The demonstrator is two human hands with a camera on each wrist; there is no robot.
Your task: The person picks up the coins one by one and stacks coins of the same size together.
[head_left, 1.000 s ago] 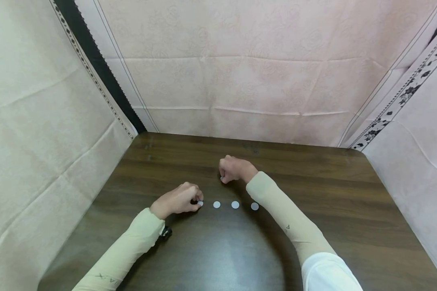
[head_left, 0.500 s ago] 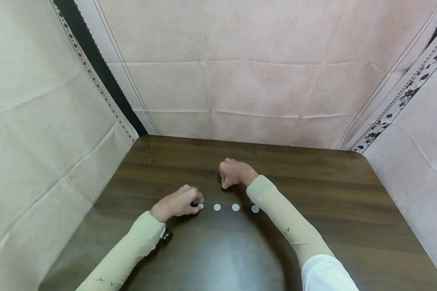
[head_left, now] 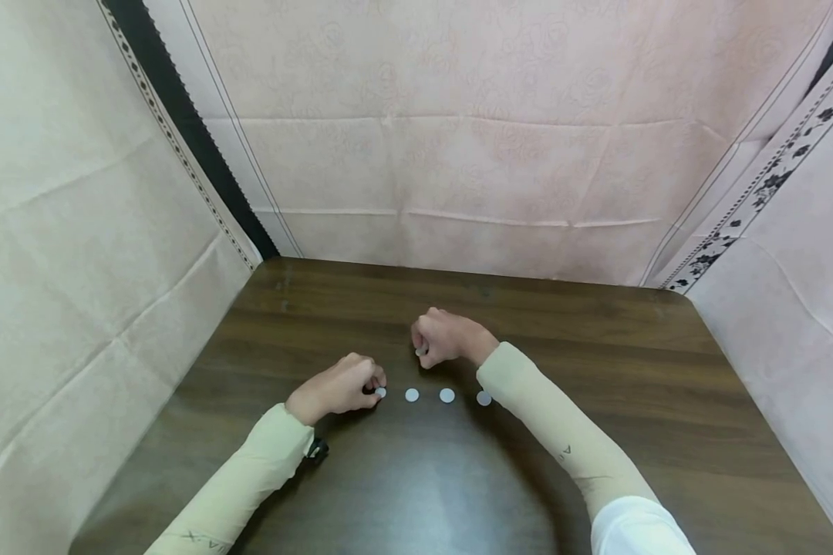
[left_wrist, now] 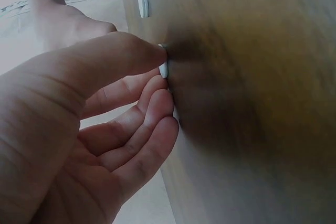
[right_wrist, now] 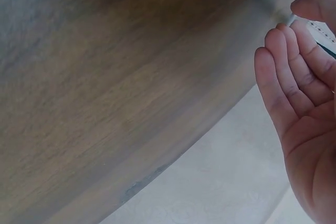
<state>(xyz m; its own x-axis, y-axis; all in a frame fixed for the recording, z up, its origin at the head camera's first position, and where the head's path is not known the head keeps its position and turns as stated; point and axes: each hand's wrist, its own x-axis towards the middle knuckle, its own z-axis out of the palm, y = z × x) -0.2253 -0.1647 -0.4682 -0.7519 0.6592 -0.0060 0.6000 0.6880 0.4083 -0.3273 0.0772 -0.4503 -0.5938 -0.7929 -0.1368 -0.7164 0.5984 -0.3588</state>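
Note:
White round discs stand out on the brown wooden table. At the left end of their row, my left hand (head_left: 338, 387) pinches a disc (head_left: 381, 392) between thumb and fingers; the left wrist view shows this disc (left_wrist: 163, 64) edge-on at the tabletop, under the thumb tip. Farther back, my right hand (head_left: 447, 338) pinches another white disc (head_left: 422, 351), partly covered by the fingers. In the right wrist view, the right hand (right_wrist: 304, 82) has thumb and index finger close together with only a pale sliver between them.
Right of the left hand, three discs lie in line: one (head_left: 413, 395), a middle one (head_left: 447, 395), and one (head_left: 483, 398) beside the right sleeve (head_left: 555, 424). The wooden table (head_left: 361, 501) ends at a pale cloth backdrop (head_left: 472, 177). Cloth also hangs at both sides.
My right hand has come slightly nearer the row and turned, so more of its disc shows. My left hand keeps its pinch in place. The three lying discs have not moved.

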